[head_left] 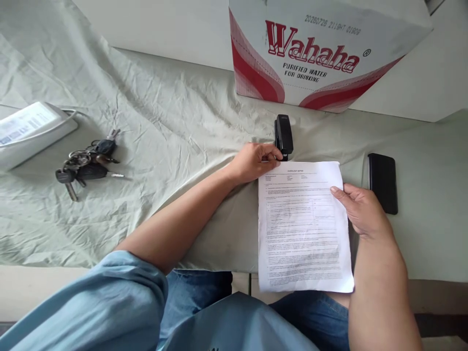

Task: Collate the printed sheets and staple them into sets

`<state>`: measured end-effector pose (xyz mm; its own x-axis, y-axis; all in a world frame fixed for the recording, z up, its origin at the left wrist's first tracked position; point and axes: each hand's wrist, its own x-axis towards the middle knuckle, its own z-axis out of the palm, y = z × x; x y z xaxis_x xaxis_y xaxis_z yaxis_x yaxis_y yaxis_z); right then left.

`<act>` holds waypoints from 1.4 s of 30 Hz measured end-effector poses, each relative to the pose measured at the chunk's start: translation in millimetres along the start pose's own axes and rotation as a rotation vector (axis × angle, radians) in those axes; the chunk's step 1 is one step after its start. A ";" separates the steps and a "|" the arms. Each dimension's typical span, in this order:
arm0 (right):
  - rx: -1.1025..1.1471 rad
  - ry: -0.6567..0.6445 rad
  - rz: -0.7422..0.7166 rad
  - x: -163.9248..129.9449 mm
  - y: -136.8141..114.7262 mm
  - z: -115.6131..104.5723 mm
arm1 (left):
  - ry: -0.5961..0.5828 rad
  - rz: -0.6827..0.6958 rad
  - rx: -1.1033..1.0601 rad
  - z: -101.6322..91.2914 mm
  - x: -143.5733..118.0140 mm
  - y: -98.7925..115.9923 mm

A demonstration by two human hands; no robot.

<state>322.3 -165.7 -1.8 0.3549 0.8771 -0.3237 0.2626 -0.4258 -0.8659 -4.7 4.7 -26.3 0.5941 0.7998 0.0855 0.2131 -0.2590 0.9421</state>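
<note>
A white printed sheet of paper [303,229], headed "Overleaf Notes", hangs over the near edge of the table. Its upper left corner is pinched by my left hand [254,161], with the thumb along the top edge and the fingers curled. Right beside those fingertips stands a black stapler [284,134], its front end close to the paper's top edge. My right hand [363,207] grips the right edge of the paper, thumb on top and the other fingers hidden behind. Whether more than one sheet is held I cannot tell.
A black phone [383,183] lies right of my right hand. At the back stands a Wahaha water carton [321,53]. A bunch of keys [89,163] and a white device with a cable [36,129] lie at left on the wrinkled pale green cloth [175,117].
</note>
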 end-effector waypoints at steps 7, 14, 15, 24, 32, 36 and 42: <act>0.058 0.069 0.089 6.0 -0.3 2.5 | 0.189 -0.008 0.227 5.7 1.8 -2.2; 0.047 0.092 0.073 11.6 2.8 -2.5 | 0.242 0.254 0.318 6.8 4.8 -32.6; 0.048 0.097 0.072 12.0 2.4 -2.9 | 0.260 0.337 0.325 7.1 6.5 -39.7; 0.031 0.119 0.046 16.1 4.6 -9.1 | 0.118 0.505 0.302 5.4 14.2 -53.7; 0.008 0.121 0.059 10.9 -0.5 -8.5 | 0.096 0.294 0.414 7.2 6.3 -22.4; 0.075 0.152 0.040 7.7 -8.6 1.0 | 0.078 0.160 0.472 9.6 0.7 -4.2; 0.076 -0.045 0.037 -7.2 -19.9 -3.2 | 0.087 0.308 0.144 1.1 5.7 -25.6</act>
<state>317.4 -164.3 19.0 0.3219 0.8709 -0.3714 0.1806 -0.4416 -0.8789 -5.9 15.2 -50.3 0.5806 0.7137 0.3919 0.1447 -0.5641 0.8129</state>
